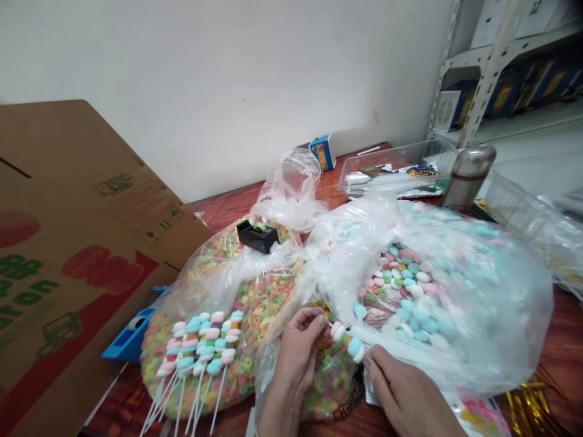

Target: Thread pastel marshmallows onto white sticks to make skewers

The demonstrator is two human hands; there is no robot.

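Note:
A candy skewer (346,342) with pink, white, green, orange and blue pieces slants between my two hands. My left hand (298,346) pinches its upper left end with thumb and finger. At the lower right end, the closed fingers of my right hand (405,388) grip beside a white marshmallow; the stick there is hidden. Beneath my hands lies a clear bag of ring-shaped cereal (325,388). Loose blue, pink and white marshmallows (416,315) show in the opening of a big plastic bag (492,291) to the right. Several finished candy skewers (203,343) rest on another cereal bag (266,309) at left.
A black tape dispenser (257,235) sits on the left bag. A printed cardboard box (109,200) and blue tool (130,340) stand at left. Behind are a clear tray (396,170), a bottle (469,179) and a small blue box (322,153). Gold ties (531,409) lie front right.

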